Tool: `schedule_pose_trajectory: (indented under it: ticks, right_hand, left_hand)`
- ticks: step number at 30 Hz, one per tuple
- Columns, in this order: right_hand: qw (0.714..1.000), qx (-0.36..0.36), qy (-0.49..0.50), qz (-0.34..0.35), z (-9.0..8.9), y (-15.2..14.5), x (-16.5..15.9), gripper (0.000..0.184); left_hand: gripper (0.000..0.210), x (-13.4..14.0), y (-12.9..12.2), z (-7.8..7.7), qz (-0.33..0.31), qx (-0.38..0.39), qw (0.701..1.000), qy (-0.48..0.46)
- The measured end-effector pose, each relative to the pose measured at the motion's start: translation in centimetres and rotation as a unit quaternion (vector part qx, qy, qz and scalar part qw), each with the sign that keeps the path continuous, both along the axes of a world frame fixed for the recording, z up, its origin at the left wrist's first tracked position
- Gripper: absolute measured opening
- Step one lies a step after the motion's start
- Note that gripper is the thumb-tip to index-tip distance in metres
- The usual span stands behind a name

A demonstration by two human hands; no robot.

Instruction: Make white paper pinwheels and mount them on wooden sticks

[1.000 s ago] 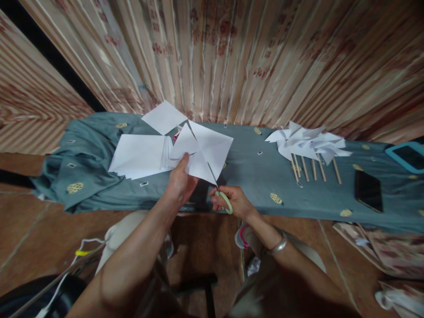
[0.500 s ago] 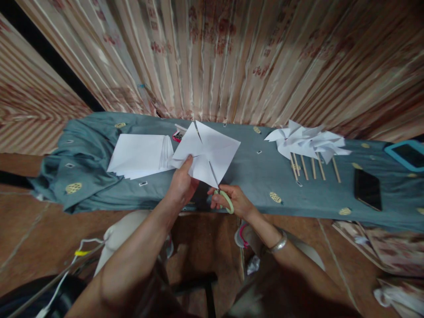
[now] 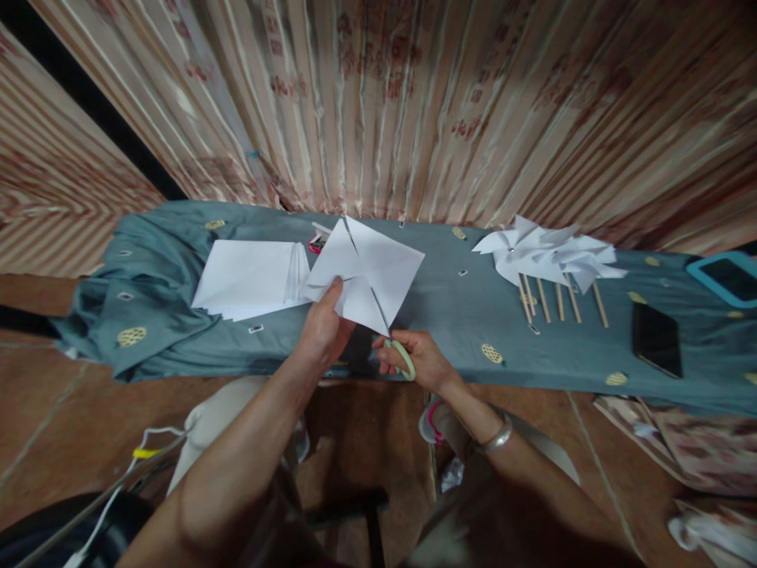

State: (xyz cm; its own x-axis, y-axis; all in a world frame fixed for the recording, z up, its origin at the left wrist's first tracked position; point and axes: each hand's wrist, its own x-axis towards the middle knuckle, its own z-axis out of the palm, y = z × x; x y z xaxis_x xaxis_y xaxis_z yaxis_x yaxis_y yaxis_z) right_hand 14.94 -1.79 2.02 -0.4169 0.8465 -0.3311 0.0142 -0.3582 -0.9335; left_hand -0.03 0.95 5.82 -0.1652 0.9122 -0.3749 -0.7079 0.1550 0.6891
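My left hand (image 3: 326, 319) grips a square sheet of white paper (image 3: 390, 264) at its lower left, thumb on top and fingers beneath. Slits run from the sheet's corners toward its middle: one at the top, one on the left and one at the bottom. Scissors with pale green handles (image 3: 405, 359) are in my right hand (image 3: 423, 359), below the sheet. Their blades lie at the lower slit, partly hidden by the paper. A stack of white paper (image 3: 245, 272) rests on the cloth left of my left hand.
White paper pinwheels (image 3: 532, 252) on wooden sticks lie on the cloth-covered table (image 3: 449, 315) at right. Farther right are a black phone (image 3: 656, 339) and a blue-framed device (image 3: 727, 278). A small red box (image 3: 316, 243) sits behind the sheet. A pleated curtain (image 3: 378, 110) hangs behind.
The held sheet has shifted slightly left. Both hands keep their grip, and the scissors stay by the lower slit with almost no movement.
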Motion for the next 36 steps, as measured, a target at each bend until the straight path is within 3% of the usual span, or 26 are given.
schedule_pose_trajectory:
  ticks: [13,27,30,32,34,36]
  right_hand:
    - [1.000,0.014,-0.012,0.000,-0.2,0.1,0.2,0.046]
    - [0.999,0.013,-0.024,0.032,-0.2,0.1,0.5,0.048]
    - [0.993,0.019,-0.079,0.087,-0.2,0.1,1.7,0.048]
    - [0.980,0.064,-0.151,0.115,-0.2,0.2,3.0,0.046]
    - [0.956,0.134,-0.246,0.089,-0.1,0.4,4.5,0.043]
    - [0.900,0.202,-0.386,0.004,-0.2,0.8,6.2,0.046]
  left_hand:
    - [0.021,0.1,0.0,-0.6,-0.031,0.016,0.999,0.007]
    - [0.026,0.1,0.1,-0.2,-0.008,0.001,1.000,-0.006]
    - [0.030,-0.4,0.5,0.0,0.024,0.011,0.999,-0.020]
    - [0.032,-0.8,0.8,0.1,0.049,0.027,0.998,-0.024]
    - [0.033,-1.2,1.0,0.3,0.064,0.030,0.997,-0.027]
    - [0.033,-1.5,1.0,0.3,0.067,0.017,0.997,-0.031]
